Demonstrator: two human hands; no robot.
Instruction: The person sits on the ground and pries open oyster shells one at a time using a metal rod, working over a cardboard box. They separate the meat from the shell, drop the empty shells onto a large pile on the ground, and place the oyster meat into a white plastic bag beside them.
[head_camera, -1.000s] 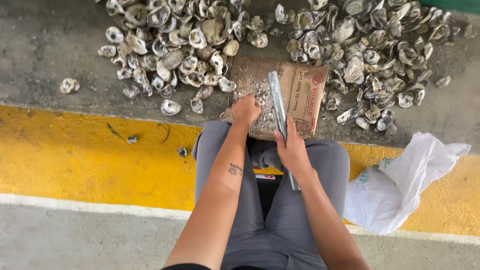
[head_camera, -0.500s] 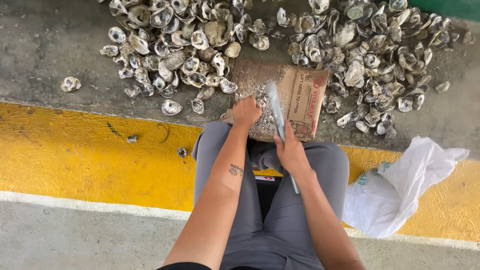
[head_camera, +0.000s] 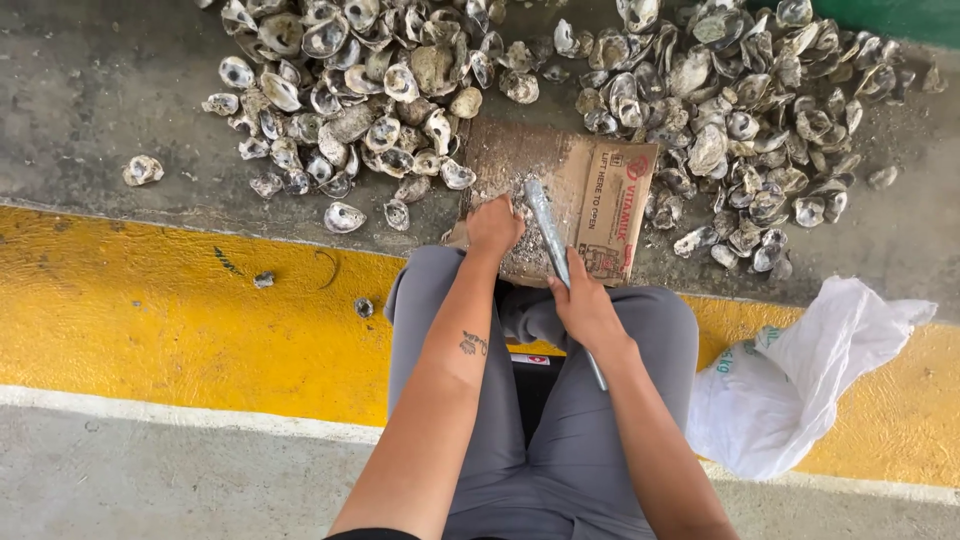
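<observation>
I sit with grey-trousered knees apart over a flattened cardboard piece (head_camera: 600, 180) lying on the concrete. My right hand (head_camera: 583, 306) grips a long grey metal bar (head_camera: 548, 232) whose upper end points onto the cardboard among crushed shell bits. My left hand (head_camera: 494, 226) is closed at the cardboard's near left edge; it seems to hold a shell against the board, but the shell is hidden by the fingers. A large heap of oyster shells (head_camera: 370, 90) spreads beyond the board on the left, and another heap of oyster shells (head_camera: 750, 110) lies on the right.
A white plastic bag (head_camera: 800, 385) lies crumpled by my right knee on the yellow painted kerb (head_camera: 150, 310). A lone shell (head_camera: 142, 170) sits apart at the left. Small shell fragments (head_camera: 264, 280) dot the yellow strip. A green edge (head_camera: 900, 15) shows top right.
The metal bar's tip has shifted slightly over the cardboard as my right hand works it. My left hand stays put at the board's edge.
</observation>
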